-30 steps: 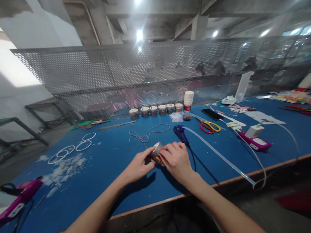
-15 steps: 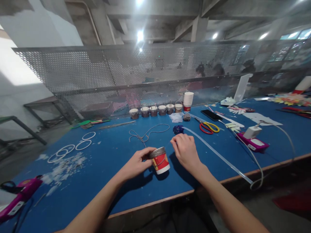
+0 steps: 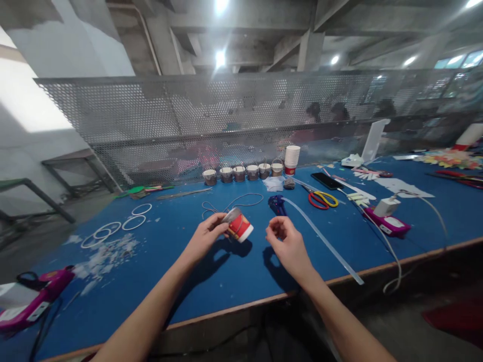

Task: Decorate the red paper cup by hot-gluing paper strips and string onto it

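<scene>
My left hand [image 3: 205,238] grips a red and white paper cup [image 3: 239,226] with a grey band round its rim, tilted above the blue table [image 3: 226,296]. Apart from the cup, my right hand [image 3: 287,244] is curled with thumb and fingertips together; anything between them is too small to make out. Just beyond it lies a dark blue glue gun [image 3: 277,204] with a long clear glue stick [image 3: 324,241]. A loop of grey cord [image 3: 247,200] rests behind the cup.
Several small wrapped cups [image 3: 239,174] and a paper cup stack [image 3: 292,160] line the back before a perforated metal screen [image 3: 151,125]. Scissors [image 3: 322,199], a phone [image 3: 327,180] and a purple power strip [image 3: 388,223] lie right; white rings [image 3: 134,222] and scraps [image 3: 109,256] left.
My left hand has moved up and left with the cup, which is tilted further. My right hand has turned, its fingers curled. The clear stick's near end has shifted left.
</scene>
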Demonstrator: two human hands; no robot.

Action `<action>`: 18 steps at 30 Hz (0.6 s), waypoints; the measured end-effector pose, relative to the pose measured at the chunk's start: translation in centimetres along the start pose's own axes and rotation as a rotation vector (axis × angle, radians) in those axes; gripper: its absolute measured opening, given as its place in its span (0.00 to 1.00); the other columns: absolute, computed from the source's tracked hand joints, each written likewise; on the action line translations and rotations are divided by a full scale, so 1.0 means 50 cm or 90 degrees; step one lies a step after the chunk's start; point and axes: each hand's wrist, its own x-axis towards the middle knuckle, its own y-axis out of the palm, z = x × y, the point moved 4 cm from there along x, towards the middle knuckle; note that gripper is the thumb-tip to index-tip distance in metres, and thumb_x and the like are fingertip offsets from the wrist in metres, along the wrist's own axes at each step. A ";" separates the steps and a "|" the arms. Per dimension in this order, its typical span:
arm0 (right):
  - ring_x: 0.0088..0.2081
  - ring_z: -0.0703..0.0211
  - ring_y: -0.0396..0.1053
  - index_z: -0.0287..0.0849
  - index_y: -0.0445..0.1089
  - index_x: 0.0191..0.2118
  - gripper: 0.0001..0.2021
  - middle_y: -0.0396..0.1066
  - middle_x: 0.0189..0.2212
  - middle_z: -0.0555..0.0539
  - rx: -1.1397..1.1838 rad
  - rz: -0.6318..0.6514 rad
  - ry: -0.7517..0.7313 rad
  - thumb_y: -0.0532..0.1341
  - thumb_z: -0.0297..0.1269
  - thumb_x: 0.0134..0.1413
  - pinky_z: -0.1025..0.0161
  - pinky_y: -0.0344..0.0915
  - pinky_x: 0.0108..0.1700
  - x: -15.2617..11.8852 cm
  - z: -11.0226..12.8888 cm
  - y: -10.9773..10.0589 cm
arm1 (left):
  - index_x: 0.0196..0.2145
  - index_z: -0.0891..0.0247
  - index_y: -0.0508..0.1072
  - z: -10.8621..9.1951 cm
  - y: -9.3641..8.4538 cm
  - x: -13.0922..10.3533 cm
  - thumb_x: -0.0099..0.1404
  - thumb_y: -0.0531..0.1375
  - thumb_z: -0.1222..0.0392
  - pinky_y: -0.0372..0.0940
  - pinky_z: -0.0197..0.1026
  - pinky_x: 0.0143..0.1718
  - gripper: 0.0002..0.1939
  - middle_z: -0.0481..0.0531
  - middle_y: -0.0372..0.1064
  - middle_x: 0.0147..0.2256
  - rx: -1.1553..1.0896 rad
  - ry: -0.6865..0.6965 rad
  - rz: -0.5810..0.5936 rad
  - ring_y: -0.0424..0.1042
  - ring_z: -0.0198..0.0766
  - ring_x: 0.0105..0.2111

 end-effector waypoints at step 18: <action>0.34 0.59 0.71 0.40 0.74 0.32 0.10 0.74 0.31 0.46 -0.185 0.346 -0.167 0.58 0.20 0.49 0.64 0.66 0.39 0.027 0.037 0.182 | 0.43 0.61 0.72 -0.138 -0.207 -0.160 0.63 0.54 0.58 0.67 0.46 0.43 0.12 0.57 0.75 0.37 0.739 0.330 -0.377 0.73 0.46 0.40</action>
